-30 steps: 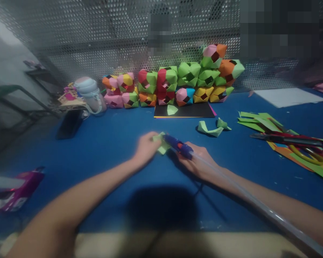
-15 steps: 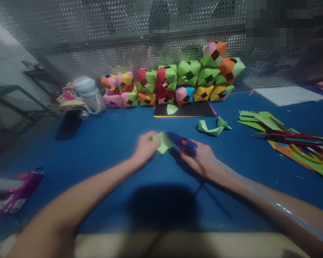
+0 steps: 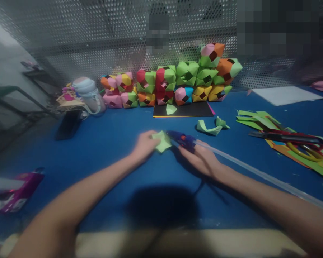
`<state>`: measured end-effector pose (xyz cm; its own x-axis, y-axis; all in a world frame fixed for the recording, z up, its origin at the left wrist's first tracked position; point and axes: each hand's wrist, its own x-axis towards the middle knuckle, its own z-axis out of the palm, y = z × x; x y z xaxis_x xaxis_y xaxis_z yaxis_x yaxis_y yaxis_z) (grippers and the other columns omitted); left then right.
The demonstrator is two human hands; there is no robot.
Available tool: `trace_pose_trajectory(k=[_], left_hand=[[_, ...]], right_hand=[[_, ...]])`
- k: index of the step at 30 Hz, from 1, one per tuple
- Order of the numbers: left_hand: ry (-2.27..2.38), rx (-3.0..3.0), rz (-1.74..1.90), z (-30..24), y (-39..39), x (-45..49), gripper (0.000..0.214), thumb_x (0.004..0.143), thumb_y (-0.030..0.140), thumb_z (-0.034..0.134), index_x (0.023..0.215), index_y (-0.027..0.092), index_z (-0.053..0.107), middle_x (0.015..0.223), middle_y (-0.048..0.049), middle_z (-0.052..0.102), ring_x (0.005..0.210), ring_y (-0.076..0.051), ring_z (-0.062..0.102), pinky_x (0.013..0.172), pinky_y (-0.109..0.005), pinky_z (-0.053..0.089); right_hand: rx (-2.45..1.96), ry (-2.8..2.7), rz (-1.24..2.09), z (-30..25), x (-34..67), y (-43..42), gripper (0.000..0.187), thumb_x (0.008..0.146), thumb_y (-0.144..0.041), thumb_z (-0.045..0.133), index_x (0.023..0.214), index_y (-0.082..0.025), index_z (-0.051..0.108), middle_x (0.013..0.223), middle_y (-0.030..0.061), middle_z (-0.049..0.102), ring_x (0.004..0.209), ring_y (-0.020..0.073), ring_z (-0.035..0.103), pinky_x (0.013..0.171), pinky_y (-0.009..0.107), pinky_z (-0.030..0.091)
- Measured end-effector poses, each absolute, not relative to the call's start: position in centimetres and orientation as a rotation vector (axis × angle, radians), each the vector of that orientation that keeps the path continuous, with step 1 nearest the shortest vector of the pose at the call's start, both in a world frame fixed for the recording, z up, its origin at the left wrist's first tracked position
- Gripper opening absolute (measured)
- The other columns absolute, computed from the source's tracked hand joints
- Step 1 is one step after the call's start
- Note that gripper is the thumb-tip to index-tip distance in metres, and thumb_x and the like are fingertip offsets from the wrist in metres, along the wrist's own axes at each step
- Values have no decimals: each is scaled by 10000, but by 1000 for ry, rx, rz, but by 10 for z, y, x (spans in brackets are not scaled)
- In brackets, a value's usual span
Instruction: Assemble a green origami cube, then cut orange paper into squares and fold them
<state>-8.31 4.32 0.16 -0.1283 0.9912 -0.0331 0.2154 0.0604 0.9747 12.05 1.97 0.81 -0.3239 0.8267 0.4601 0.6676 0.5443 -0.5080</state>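
My left hand [image 3: 146, 145] pinches a folded piece of light green paper [image 3: 163, 142] over the blue table. A dark blue glue gun [image 3: 187, 140] is gripped in my right hand [image 3: 201, 156]. Its nozzle is at the paper's right side; whether it touches is too blurred to tell. From the gun's rear a long clear glue stick [image 3: 239, 162] runs back above my right forearm. Beyond my hands lie folded pale green paper strips [image 3: 209, 128]. One more small green piece [image 3: 171, 109] rests on a stack of dark paper [image 3: 192, 110].
Colourful folded-paper balls [image 3: 165, 77] are stacked against a perforated metal panel [image 3: 110, 46]. On the right, scissors [image 3: 307, 152] and a utility knife [image 3: 285, 137] lie over green and orange paper strips. A bottle [image 3: 87, 94], phone [image 3: 69, 124] and purple box [image 3: 18, 190] are on the left.
The glue gun's rear end and glue stick have swung slightly upward, and my right hand has tilted with them. My left hand keeps its hold on the green paper.
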Motion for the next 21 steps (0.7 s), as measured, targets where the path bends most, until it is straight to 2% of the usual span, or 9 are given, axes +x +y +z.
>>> trace_pose_trajectory(k=[8, 15, 21], left_hand=[[1481, 1282, 1137, 3, 45, -83, 97, 605, 144, 607, 686, 150, 659, 598, 18, 605, 522, -101, 504, 507, -221, 360], [1481, 1313, 1128, 2, 45, -83, 66, 612, 164, 617, 673, 157, 643, 593, 24, 606, 535, -103, 515, 520, -218, 375], [1483, 1329, 1122, 0, 45, -84, 93, 611, 156, 606, 691, 159, 653, 588, 25, 600, 519, -104, 507, 508, -220, 368]], right_hand=[[-1185, -2164, 264, 11, 122, 20, 236, 890, -359, 506, 726, -215, 595, 619, 18, 594, 534, 161, 509, 561, 284, 361], [-1165, -2254, 209, 14, 123, 21, 219, 885, -346, 511, 760, -202, 619, 664, 37, 632, 590, 174, 547, 591, 282, 379], [-1230, -2253, 207, 19, 125, 20, 234, 891, -350, 502, 742, -209, 616, 596, 17, 580, 534, 162, 498, 553, 278, 342]])
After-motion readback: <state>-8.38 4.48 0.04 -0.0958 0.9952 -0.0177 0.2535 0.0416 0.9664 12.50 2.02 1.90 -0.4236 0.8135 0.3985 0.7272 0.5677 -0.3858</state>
